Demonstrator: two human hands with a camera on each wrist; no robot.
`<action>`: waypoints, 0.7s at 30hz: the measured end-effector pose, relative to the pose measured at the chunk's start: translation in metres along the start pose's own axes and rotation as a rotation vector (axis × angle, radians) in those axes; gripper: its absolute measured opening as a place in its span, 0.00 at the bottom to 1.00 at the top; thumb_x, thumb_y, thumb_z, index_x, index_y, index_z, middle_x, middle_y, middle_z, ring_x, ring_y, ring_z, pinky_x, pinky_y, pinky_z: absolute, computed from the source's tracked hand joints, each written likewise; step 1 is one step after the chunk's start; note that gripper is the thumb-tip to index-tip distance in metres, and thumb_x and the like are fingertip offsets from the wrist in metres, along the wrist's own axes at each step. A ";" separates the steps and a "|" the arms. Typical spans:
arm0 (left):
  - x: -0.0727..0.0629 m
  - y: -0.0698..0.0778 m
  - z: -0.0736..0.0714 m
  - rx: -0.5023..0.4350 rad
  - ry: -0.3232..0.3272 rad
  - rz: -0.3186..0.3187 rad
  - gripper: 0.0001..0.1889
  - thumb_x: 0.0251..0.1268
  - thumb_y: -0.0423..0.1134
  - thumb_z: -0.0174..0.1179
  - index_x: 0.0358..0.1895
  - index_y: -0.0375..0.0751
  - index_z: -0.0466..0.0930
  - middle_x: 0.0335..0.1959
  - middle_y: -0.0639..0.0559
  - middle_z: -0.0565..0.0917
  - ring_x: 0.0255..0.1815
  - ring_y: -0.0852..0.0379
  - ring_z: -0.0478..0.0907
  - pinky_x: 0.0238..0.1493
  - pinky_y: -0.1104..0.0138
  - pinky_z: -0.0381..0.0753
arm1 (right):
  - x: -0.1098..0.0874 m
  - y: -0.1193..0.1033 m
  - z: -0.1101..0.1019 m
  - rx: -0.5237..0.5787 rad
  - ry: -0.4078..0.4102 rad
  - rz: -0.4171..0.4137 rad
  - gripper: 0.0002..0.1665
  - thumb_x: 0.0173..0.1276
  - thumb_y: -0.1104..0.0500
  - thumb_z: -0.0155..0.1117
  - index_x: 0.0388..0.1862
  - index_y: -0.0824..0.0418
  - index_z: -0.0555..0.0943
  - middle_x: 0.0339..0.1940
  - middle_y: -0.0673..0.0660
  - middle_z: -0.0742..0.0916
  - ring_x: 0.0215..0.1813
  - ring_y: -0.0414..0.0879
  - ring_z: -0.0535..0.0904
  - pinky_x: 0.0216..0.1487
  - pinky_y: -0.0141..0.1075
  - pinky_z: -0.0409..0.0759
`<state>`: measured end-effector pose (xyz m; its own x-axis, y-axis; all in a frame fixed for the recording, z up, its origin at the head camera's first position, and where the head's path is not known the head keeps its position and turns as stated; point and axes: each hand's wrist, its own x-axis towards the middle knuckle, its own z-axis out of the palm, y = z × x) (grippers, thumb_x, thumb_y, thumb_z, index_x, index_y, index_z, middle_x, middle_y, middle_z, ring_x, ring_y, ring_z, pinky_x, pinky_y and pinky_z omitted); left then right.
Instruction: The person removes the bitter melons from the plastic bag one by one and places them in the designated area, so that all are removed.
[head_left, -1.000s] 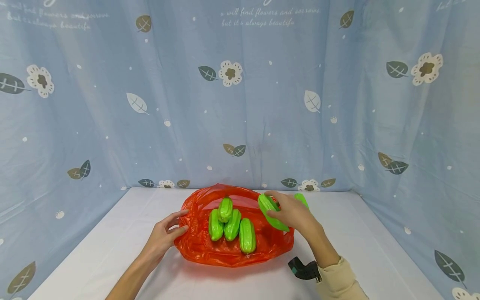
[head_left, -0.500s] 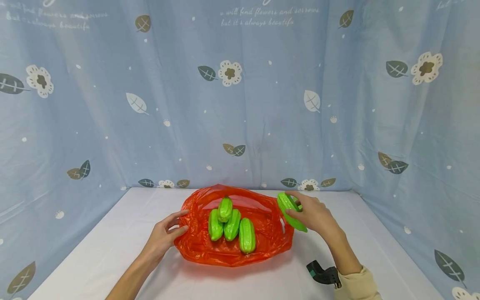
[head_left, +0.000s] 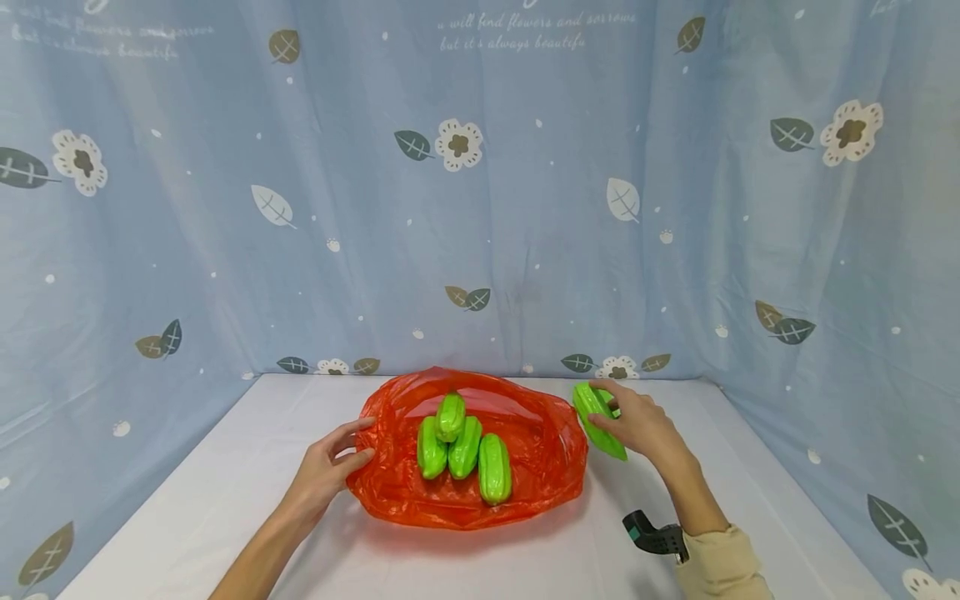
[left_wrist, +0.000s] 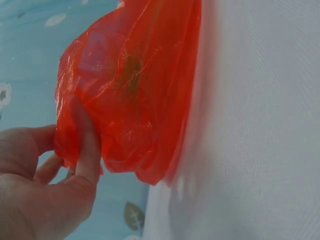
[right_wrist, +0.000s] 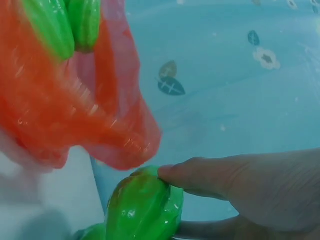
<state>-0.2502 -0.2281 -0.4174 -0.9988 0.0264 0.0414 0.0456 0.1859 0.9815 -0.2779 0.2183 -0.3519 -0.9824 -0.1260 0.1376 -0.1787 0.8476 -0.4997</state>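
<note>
A red plastic bag (head_left: 540, 467) lies spread on the white table, its mouth facing up. Several glossy green ridged gourds (head_left: 494, 469) rest in it, one lying on top of two others. My left hand (head_left: 322, 471) holds the bag's left edge between thumb and fingers; the left wrist view shows the thin red film (left_wrist: 145, 110) at the fingertips. Just right of the bag, my right hand (head_left: 637, 421) grips another green gourd (head_left: 597, 425), tilted, by its sides. More green shows behind those fingers, and a second gourd (right_wrist: 92, 232) is partly visible below in the right wrist view.
White cloth covers the table (head_left: 540, 558). A blue curtain (head_left: 480, 208) with leaf and flower prints surrounds its back and sides. A black strapped device (head_left: 652, 535) sits at the right wrist, beside a beige sleeve (head_left: 723, 562).
My right hand has moved right with its gourd, from over the bag's right side to beyond the bag's right edge. The left hand stays on the bag, and the gourds inside have not moved.
</note>
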 end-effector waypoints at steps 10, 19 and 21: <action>-0.003 0.001 -0.001 0.002 0.009 -0.005 0.29 0.66 0.40 0.63 0.70 0.48 0.69 0.58 0.38 0.76 0.47 0.58 0.84 0.42 0.62 0.87 | 0.007 0.021 0.000 0.014 0.012 0.029 0.35 0.68 0.52 0.66 0.70 0.61 0.68 0.52 0.73 0.83 0.45 0.60 0.85 0.40 0.51 0.85; -0.004 0.001 0.000 -0.021 0.042 -0.011 0.29 0.67 0.44 0.63 0.70 0.53 0.68 0.63 0.40 0.74 0.48 0.61 0.83 0.43 0.66 0.86 | 0.013 0.037 -0.002 0.015 0.037 0.067 0.36 0.70 0.50 0.64 0.71 0.63 0.67 0.54 0.75 0.82 0.48 0.65 0.84 0.44 0.55 0.84; -0.004 0.001 0.001 -0.032 0.051 -0.010 0.29 0.67 0.45 0.63 0.70 0.54 0.68 0.63 0.40 0.74 0.48 0.61 0.83 0.43 0.66 0.85 | 0.013 0.040 -0.004 0.018 0.046 0.071 0.36 0.70 0.50 0.63 0.71 0.64 0.67 0.55 0.76 0.82 0.49 0.65 0.84 0.44 0.55 0.84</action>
<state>-0.2461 -0.2269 -0.4172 -0.9989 -0.0255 0.0402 0.0358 0.1548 0.9873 -0.2976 0.2521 -0.3666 -0.9892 -0.0414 0.1405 -0.1099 0.8439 -0.5250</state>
